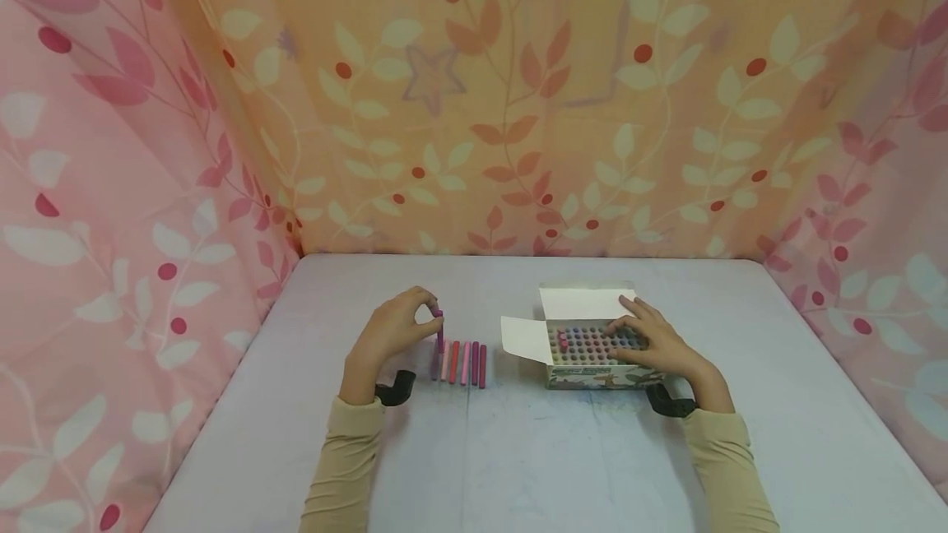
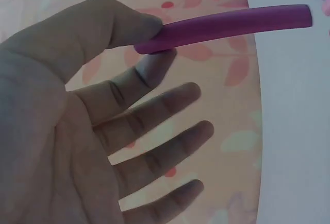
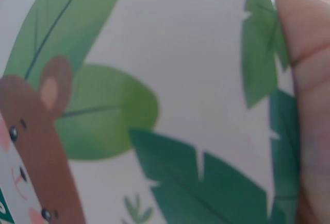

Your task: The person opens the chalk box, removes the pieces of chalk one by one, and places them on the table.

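Observation:
My left hand (image 1: 394,327) pinches one end of a purple crayon (image 2: 242,22) between thumb and index finger. The crayon hangs upright over the left end of a row of several pink, red and purple crayons (image 1: 464,364) on the table. In the left wrist view my other fingers (image 2: 170,141) are spread, holding nothing. My right hand (image 1: 655,339) rests over the right side of an open cardboard box (image 1: 600,379), thumb and fingers apart above its packed crayon tops (image 1: 592,344). The right wrist view shows mostly the printed box side.
The box's white lid flap (image 1: 581,303) stands up at its back, and a side flap (image 1: 524,337) sticks out left. Two pink crayons (image 1: 564,342) rise above the others inside. Patterned curtains (image 1: 474,146) hang behind and beside the white table (image 1: 518,467).

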`<state>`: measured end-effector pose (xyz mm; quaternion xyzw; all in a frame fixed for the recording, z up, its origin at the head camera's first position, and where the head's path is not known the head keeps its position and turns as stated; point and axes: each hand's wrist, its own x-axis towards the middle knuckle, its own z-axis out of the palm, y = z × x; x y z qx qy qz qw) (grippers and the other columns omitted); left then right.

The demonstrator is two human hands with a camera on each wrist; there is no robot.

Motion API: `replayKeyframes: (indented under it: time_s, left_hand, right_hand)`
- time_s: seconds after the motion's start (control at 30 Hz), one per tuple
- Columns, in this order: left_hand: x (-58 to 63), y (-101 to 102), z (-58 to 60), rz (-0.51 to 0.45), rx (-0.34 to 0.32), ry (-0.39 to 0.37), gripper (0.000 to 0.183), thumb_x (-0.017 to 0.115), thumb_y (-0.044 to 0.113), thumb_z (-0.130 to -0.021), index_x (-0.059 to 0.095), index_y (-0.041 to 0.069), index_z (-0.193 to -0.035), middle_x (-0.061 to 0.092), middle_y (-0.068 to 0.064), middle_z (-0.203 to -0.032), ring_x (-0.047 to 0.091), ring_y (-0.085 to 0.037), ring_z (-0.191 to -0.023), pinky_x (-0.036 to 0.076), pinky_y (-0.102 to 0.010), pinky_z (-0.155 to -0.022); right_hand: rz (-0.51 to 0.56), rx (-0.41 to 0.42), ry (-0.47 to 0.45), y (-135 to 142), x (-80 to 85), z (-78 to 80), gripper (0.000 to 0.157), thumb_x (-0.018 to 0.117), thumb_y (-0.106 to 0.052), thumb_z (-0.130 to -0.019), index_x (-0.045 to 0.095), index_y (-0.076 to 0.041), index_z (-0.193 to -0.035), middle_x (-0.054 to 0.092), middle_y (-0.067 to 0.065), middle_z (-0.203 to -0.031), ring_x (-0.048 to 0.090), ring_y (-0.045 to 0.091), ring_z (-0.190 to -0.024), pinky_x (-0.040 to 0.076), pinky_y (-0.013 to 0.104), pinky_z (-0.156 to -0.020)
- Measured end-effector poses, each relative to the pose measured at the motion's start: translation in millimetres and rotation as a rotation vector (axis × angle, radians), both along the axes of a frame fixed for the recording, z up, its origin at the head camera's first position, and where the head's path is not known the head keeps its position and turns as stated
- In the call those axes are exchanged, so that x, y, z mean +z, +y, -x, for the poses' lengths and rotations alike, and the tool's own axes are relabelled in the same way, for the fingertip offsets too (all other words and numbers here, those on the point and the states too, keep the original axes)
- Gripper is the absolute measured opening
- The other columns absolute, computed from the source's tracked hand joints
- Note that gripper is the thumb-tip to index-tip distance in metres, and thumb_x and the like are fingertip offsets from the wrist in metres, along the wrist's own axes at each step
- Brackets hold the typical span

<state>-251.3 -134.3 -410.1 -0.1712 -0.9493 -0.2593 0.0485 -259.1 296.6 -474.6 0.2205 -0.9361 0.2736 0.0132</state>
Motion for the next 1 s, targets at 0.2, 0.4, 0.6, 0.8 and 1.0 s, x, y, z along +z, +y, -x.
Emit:
replayKeyframes:
  time_s: [0.2, 0.4, 0.6, 0.8, 1.0]
  left_hand:
    - [-5.6, -12.1, 2.2, 0.040, 0.010, -0.083, 0.013, 0.061, 0.032, -0.076, 0.059, 0.019, -0.077, 0.055, -0.002, -0.113, 0.050, -0.022, -0.107, 0.043, -0.041, -0.081]
    - [-17.2, -16.0, 8.5, 0.075, 0.010, -0.186, 0.015, 0.063, 0.031, -0.074, 0.060, 0.016, -0.075, 0.055, -0.006, -0.113, 0.052, -0.026, -0.100, 0.044, -0.042, -0.073]
    - [-34.1, -15.3, 16.4, 0.104, 0.054, -0.263, 0.017, 0.066, 0.030, -0.072, 0.062, 0.014, -0.071, 0.060, -0.004, -0.102, 0.053, -0.019, -0.077, 0.043, -0.036, -0.060]
    - [-47.7, -15.0, 21.7, 0.178, 0.051, -0.230, 0.018, 0.059, 0.031, -0.075, 0.061, 0.013, -0.078, 0.057, -0.007, -0.105, 0.052, -0.027, -0.088, 0.043, -0.044, -0.067]
    - [-57.4, -11.4, 22.0, 0.245, 0.088, -0.211, 0.019, 0.056, 0.034, -0.078, 0.057, 0.015, -0.078, 0.050, -0.012, -0.117, 0.036, -0.039, -0.115, 0.035, -0.057, -0.082]
  right_hand:
    - [0.005, 0.000, -0.014, 0.2, -0.1, 0.3, 0.031, 0.068, -0.042, -0.071, 0.059, -0.027, -0.096, 0.018, 0.017, -0.142, 0.007, 0.041, -0.129, 0.009, 0.069, -0.089]
    - [0.002, 0.002, -0.010, 0.7, 0.4, 0.1, 0.030, 0.068, -0.042, -0.071, 0.058, -0.028, -0.095, 0.018, 0.017, -0.142, 0.007, 0.041, -0.129, 0.009, 0.068, -0.089]
    - [0.002, 0.005, -0.008, 0.7, 1.1, -0.7, 0.030, 0.068, -0.042, -0.070, 0.059, -0.026, -0.095, 0.019, 0.018, -0.142, 0.008, 0.042, -0.129, 0.010, 0.068, -0.089]
    - [0.006, 0.001, 0.000, 0.1, 1.9, -0.3, 0.030, 0.069, -0.042, -0.070, 0.059, -0.027, -0.094, 0.020, 0.019, -0.141, 0.008, 0.042, -0.129, 0.010, 0.068, -0.089]
    - [0.004, 0.003, -0.008, 0.1, 2.2, -0.1, 0.031, 0.069, -0.042, -0.070, 0.059, -0.026, -0.095, 0.019, 0.019, -0.142, 0.008, 0.042, -0.129, 0.009, 0.069, -0.089]
